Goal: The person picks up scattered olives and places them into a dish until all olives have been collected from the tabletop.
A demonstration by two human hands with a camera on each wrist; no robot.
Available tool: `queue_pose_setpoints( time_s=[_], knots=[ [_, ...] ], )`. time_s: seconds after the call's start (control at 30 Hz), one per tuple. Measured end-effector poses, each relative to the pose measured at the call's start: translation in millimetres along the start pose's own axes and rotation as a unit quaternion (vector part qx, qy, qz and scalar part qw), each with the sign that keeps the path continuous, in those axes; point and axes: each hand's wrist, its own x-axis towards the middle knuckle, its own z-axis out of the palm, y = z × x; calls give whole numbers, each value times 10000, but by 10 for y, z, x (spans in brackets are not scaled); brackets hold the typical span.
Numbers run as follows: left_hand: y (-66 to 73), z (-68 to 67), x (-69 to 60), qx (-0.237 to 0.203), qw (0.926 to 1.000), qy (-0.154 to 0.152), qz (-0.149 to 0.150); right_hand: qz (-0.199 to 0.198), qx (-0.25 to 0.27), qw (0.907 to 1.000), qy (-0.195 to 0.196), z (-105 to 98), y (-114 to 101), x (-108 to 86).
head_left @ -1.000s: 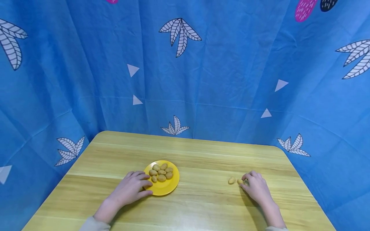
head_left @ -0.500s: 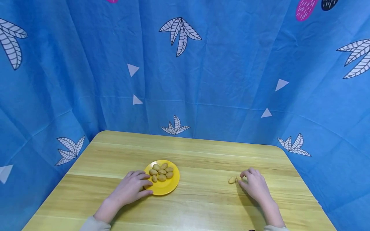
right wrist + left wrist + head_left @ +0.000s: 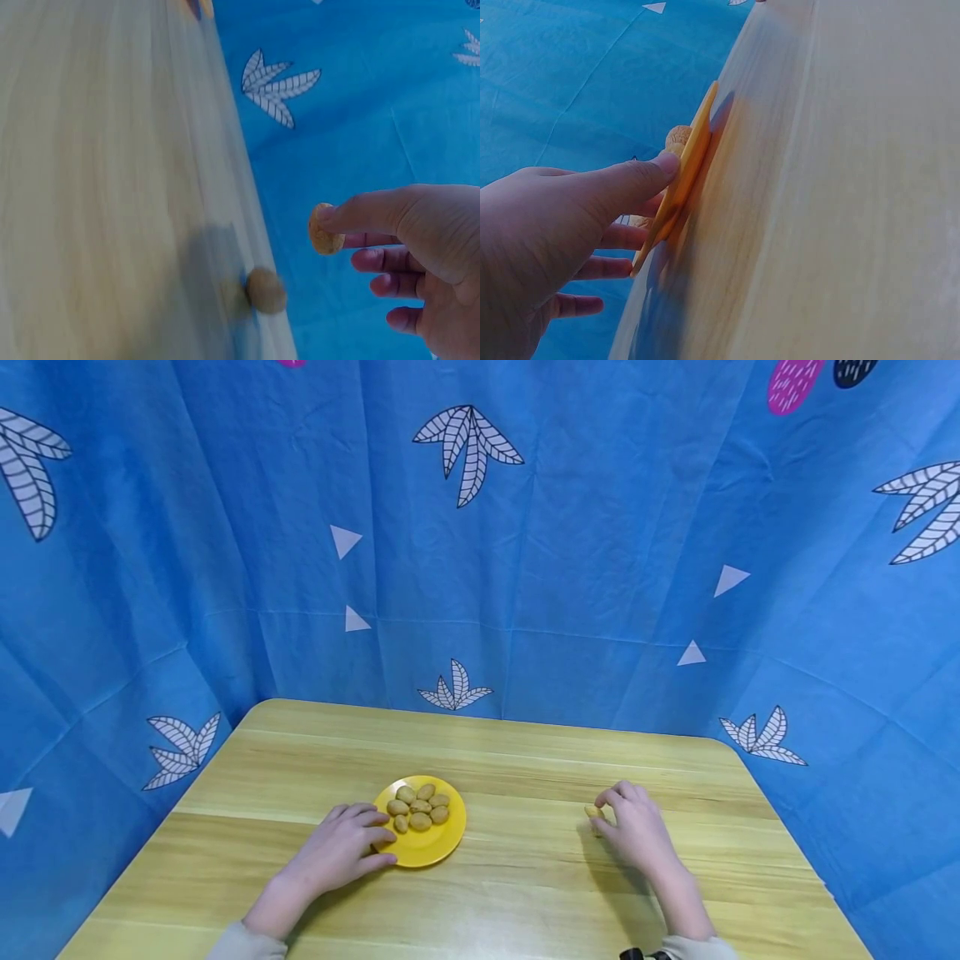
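Observation:
In the head view my left hand [image 3: 333, 856] rests at the left rim of a round yellow plate [image 3: 431, 852]. Its thumb touches the rim in the left wrist view, with the other fingers loosely extended. Several tan, oval, wrinkled nuts [image 3: 420, 821] sit together on the plate. Over the right part of the table, my right hand [image 3: 637, 831] pinches one tan oval nut [image 3: 326, 229] between thumb and index finger, raised off the wood. A second loose nut [image 3: 266, 290] lies on the tabletop under that hand, mostly covered by the fingers in the head view.
The light wooden table [image 3: 517, 893] has rounded far corners. A blue patterned curtain [image 3: 585, 543] hangs behind it and along both sides. A dark object [image 3: 633, 954] shows by the right sleeve at the bottom edge.
My right hand has lifted a nut off the table and moved left and slightly away from me, above the second nut. The left hand and the plate have stayed put.

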Motion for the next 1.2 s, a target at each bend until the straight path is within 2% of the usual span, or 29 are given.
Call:
queue_pose_setpoints(
  time_s=[0.37,0.87,1.2],
  knots=[
    [2,-7,11,-6,10000,-69,-40,-254,135,9995,89,33,-302,130],
    [-1,-14,20,-30,9999,-83,-77,-856,205,9957,285,181,-611,241],
    [3,-13,19,-29,9999,-110,-90,-1079,364,9933,186,233,-816,290]
  ],
)
